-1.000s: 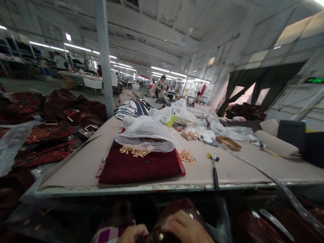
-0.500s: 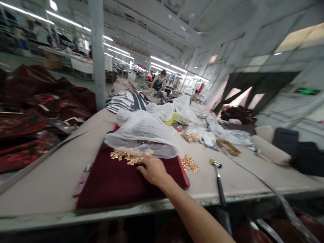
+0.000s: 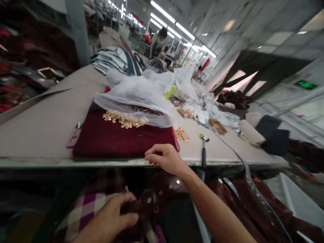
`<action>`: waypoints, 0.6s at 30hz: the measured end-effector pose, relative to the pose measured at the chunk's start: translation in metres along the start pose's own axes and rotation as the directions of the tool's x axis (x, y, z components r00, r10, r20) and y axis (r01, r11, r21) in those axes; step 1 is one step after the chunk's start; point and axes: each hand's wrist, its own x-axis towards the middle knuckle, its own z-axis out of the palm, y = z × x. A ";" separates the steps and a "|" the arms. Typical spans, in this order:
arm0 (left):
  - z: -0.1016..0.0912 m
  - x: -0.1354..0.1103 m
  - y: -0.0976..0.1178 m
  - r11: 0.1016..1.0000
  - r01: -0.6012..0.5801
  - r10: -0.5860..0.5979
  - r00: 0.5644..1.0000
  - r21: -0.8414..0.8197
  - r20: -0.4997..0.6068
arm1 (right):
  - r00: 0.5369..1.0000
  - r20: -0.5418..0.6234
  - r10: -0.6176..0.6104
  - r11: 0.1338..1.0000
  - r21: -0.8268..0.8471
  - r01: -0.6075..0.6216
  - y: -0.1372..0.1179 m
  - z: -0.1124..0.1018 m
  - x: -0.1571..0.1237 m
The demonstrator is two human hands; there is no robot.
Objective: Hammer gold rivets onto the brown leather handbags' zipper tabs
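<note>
Head view, green sign (image 3: 306, 84): lit, high at the right; its marks are too blurred to read.
Bagged gold pieces (image 3: 186, 111): in a clear bag towards the far side of the table; any print on the plastic is too small to tell.
Brown leather piece (image 3: 142, 204): below the near table edge, dotted with gold studs (image 3: 149, 200); its left end is in the left hand, and the rest runs rightward, passing below the right hand and close to the right forearm.
Left hand (image 3: 115, 214): gripping the leather, thumb on the near side and fingers on the far side.
Right hand (image 3: 165, 158): above the leather and apart from it, at the table's front edge, fingers curled and tips close to the thumb; cannot tell whether something small is pinched there.
Dark red cloth (image 3: 111, 145): folded flat on the table (image 3: 37, 131), just beyond the right hand.
Loose gold pieces (image 3: 124, 120): strewn on the cloth, at the mouth of a white translucent bag (image 3: 136, 94).
Second gold heap (image 3: 181, 134): on the table, just right of the cloth.
Hammer (image 3: 204, 150): right of the right hand, yellow-tipped head pointing away, handle towards the table edge.
Pink-handled tool (image 3: 74, 136): beside the cloth's left edge.
Checked fabric (image 3: 87, 207): purple and pale, behind the left hand.
</note>
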 end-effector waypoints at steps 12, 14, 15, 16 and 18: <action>0.033 -0.017 0.010 0.997 -0.027 0.024 0.998 0.067 0.050 | 0.973 0.228 -0.024 0.999 -0.018 0.029 -0.011 0.028 -0.111; 0.037 -0.018 0.006 0.996 -0.043 0.040 0.998 0.078 0.045 | 0.971 0.236 -0.041 0.998 -0.046 0.053 -0.009 0.029 -0.115; 0.039 -0.019 0.005 0.996 -0.047 0.044 0.998 0.079 0.047 | 0.971 0.235 -0.040 0.997 -0.057 0.055 -0.009 0.030 -0.117; 0.041 -0.020 0.005 0.996 -0.049 0.045 0.998 0.076 0.049 | 0.972 0.233 -0.031 0.997 -0.066 0.048 -0.008 0.031 -0.119; 0.044 -0.021 0.004 0.997 -0.048 0.045 0.997 0.067 0.057 | 0.974 0.225 0.004 0.997 -0.081 0.014 -0.008 0.032 -0.124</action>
